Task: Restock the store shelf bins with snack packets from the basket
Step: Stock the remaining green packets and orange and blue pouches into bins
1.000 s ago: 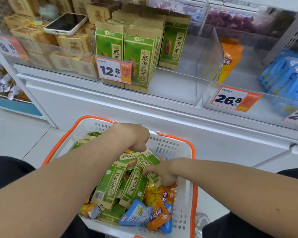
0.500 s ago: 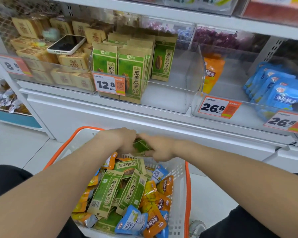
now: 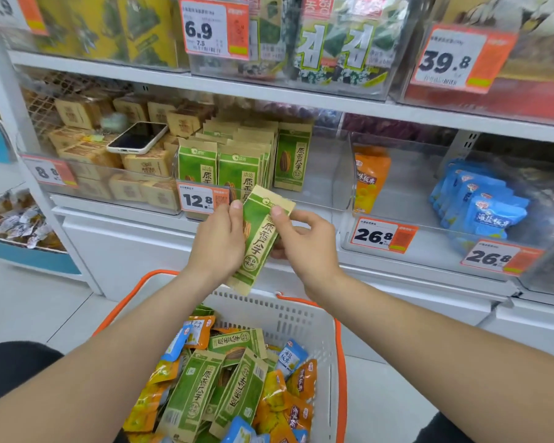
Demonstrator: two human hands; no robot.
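A green and tan snack packet (image 3: 259,238) is held upright, slightly tilted, in front of the shelf edge. My left hand (image 3: 219,241) grips its left side and my right hand (image 3: 304,241) grips its right side. Just behind it is the clear shelf bin (image 3: 320,183) priced 12.8, with matching green packets (image 3: 237,164) standing at its left half and bare room at its right. Below my arms is the white basket with orange rim (image 3: 301,321), holding several green, orange and blue packets (image 3: 234,388).
A phone (image 3: 138,137) lies on tan boxes in the bin to the left. To the right, a bin holds an orange packet (image 3: 370,177), and another holds blue packets (image 3: 480,203). Seaweed packs fill the upper shelf (image 3: 333,46). White cabinet fronts run below the bins.
Both hands have risen out of the basket with one green packet, from the basket's rim up to the front of the 12.8 bin. The view has tilted upward.
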